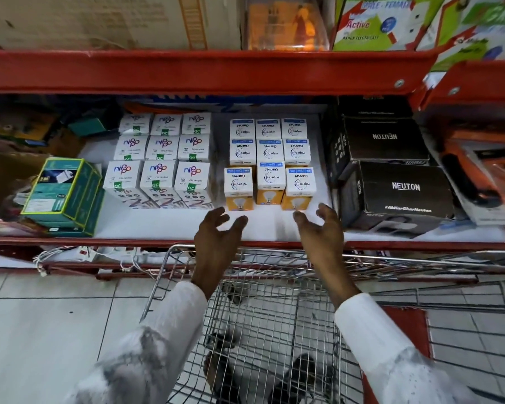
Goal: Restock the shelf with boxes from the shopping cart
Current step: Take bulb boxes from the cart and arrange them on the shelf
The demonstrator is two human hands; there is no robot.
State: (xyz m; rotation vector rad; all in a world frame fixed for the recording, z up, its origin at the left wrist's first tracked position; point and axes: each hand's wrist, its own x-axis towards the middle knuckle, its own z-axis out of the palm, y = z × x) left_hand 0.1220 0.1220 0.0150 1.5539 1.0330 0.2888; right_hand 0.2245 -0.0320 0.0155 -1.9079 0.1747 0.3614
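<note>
On the shelf (245, 228), Nippo boxes (161, 158) fill the left, Wipro boxes (268, 161) the middle. Left hand (216, 237) and right hand (321, 231) hover at the front edge, each grip spread and empty. The shopping cart (274, 301) looks empty; restocking seems finished, perhaps only straightening remains.

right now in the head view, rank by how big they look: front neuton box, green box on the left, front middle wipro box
1. front Neuton box
2. green box
3. front middle Wipro box

All three sit near the shelf front, so nearness skews little.
</note>
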